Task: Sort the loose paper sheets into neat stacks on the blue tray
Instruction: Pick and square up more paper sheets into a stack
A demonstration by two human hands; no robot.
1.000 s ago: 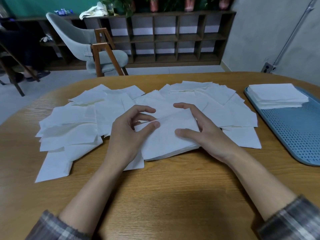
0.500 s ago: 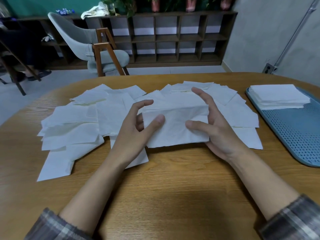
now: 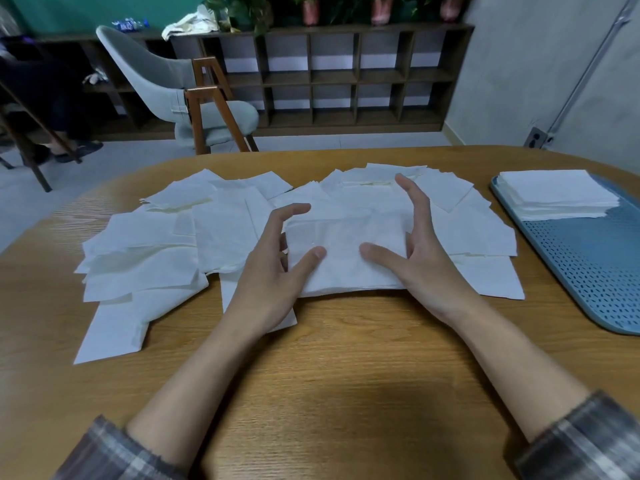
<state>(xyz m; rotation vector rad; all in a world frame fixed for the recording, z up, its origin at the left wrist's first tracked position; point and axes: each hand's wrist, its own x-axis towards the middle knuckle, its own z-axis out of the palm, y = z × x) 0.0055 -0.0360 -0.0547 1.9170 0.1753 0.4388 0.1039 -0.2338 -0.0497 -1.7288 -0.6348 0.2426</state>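
Note:
A small bundle of white paper sheets [image 3: 346,251] is held between my two hands at the middle of the table, its lower edge near the wood. My left hand [image 3: 273,271] presses its left side with the thumb on the front face. On the right side is my right hand [image 3: 427,258], thumb on the front face and fingers raised along the edge. Many loose white sheets [image 3: 149,251] lie overlapped across the table behind and to both sides. The blue perforated tray [image 3: 588,271] lies at the right edge and bears a neat white stack [image 3: 554,194] at its far end.
The wooden table [image 3: 329,358] has bare wood in front of my hands. A grey chair with wooden legs [image 3: 194,98] stands beyond the far edge, before a dark cubby shelf [image 3: 346,74]. A seated person's legs show at far left.
The bundle lay flat on the loose sheets a second ago. Both hands have lifted it and tipped it up, and my right fingers now stretch up along its right edge.

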